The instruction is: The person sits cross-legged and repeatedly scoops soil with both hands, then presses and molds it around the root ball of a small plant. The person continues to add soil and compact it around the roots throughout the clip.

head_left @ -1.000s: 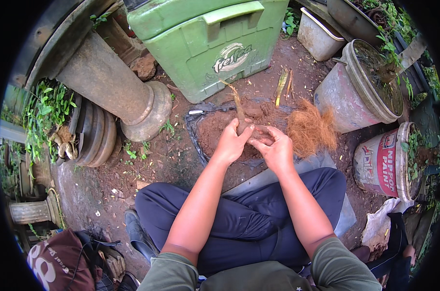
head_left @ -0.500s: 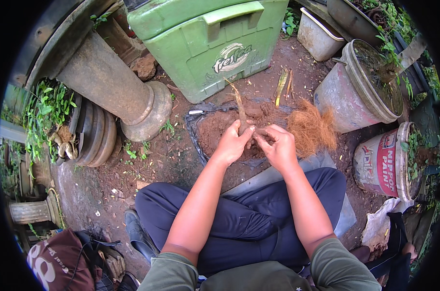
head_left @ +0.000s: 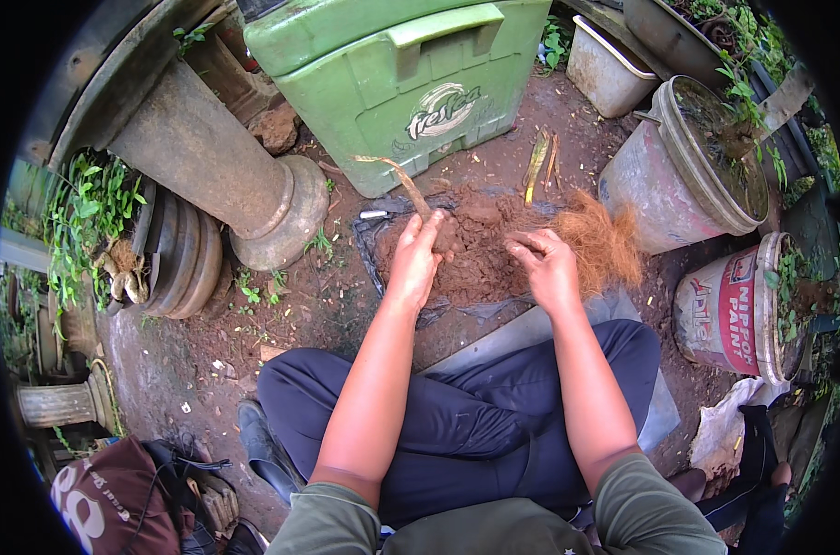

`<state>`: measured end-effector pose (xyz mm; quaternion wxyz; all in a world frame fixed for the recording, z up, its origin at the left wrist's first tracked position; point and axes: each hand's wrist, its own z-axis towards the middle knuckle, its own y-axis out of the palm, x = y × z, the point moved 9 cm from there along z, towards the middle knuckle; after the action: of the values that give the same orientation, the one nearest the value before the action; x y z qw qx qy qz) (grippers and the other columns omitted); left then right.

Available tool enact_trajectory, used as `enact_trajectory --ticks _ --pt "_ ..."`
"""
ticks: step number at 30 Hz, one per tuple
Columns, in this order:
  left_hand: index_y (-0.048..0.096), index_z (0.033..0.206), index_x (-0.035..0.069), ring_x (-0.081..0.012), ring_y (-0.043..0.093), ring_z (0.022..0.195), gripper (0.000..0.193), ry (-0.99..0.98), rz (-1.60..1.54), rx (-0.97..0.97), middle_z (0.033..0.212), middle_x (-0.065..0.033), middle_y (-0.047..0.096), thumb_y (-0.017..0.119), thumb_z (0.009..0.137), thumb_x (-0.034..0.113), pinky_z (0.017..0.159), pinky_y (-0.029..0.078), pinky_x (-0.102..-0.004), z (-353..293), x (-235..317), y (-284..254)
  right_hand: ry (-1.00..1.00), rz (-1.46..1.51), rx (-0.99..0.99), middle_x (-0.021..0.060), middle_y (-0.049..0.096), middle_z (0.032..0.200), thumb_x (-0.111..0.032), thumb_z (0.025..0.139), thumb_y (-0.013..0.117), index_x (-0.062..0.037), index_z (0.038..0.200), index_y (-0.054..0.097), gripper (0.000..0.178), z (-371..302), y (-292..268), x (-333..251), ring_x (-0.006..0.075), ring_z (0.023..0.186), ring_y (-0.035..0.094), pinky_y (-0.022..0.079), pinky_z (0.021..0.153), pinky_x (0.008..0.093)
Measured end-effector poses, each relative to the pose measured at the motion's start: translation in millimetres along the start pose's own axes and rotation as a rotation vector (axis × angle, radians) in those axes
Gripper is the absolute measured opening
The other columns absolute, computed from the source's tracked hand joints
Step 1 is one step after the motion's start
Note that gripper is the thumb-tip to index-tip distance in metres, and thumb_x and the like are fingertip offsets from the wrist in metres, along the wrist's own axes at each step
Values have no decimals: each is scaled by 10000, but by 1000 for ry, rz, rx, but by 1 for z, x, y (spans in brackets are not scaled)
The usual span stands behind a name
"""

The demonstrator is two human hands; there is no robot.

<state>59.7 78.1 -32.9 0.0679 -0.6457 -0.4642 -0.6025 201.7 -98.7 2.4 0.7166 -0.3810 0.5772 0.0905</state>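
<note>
In my left hand is a plant stem, brown and muddy low down, with a thin, dry, pale tip bending to the left. Its lower end is hidden by my fingers. My right hand hovers over the right side of the damp soil heap, thumb and fingertips pinched together; whatever is between them is too small to tell. The soil lies on a black plastic sheet. Just beyond my right hand sits a tuft of orange-brown fibre.
A green cooler box stands ahead. To the right are a pail of murky water and a paint bucket. A concrete pillar rises at left. Yellowed leaf scraps lie past the soil. A small white-and-dark object rests at the sheet's corner.
My hands have parted: the left went left with the stem, whose tip now leans further left, and the right drew slightly right, away from the stem.
</note>
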Motion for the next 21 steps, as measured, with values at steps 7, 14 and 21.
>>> enact_trajectory --ticks 7,14,21 --pt "564 1310 28 -96 625 954 365 -55 353 -136 1140 -21 667 730 999 121 773 502 -280 -10 -8 22 55 24 -65 139 739 1170 7 978 648 16 1309 697 335 -1 39 17 192 1079 716 562 924 332" --pt "512 1375 14 -151 606 1148 505 25 360 -197 1251 -71 619 739 926 -35 980 514 -310 -14 -6 30 61 255 -64 149 766 1212 -127 1048 596 10 1309 696 311 -5 47 18 179 1123 708 522 1000 326" --pt "420 1462 5 -195 598 1246 642 -56 130 -317 1351 -92 566 651 878 -129 1058 501 -342 -15 -18 36 16 448 -150 70 737 1217 -177 1081 607 -33 1376 657 332 -9 53 -13 129 1126 661 516 985 296"
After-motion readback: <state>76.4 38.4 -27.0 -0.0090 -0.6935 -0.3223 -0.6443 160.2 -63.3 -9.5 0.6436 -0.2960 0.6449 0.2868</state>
